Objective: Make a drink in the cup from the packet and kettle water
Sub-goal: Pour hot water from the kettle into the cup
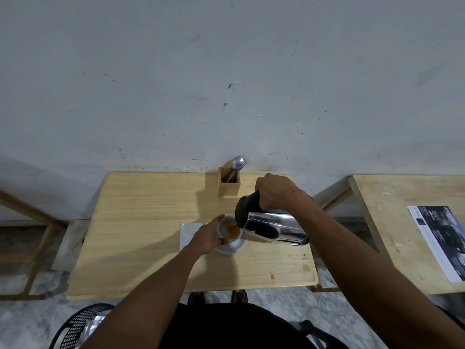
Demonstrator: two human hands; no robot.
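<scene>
A white cup (230, 229) stands on a white saucer (235, 245) in the middle of the wooden table (141, 222). Amber liquid fills the cup's bottom. My left hand (207, 236) wraps around the cup's left side. My right hand (275, 191) grips the black handle of a steel kettle (271, 226), which is tipped to the left with its spout over the cup's rim. A silvery flat packet (190, 234) lies on the table just left of the cup, partly behind my left hand.
A wooden box (228, 185) holding a spoon and fork stands at the table's back edge against the wall. A second wooden table (392, 222) to the right carries a printed sheet (442, 244). A black mesh basket (80, 326) sits on the floor at lower left.
</scene>
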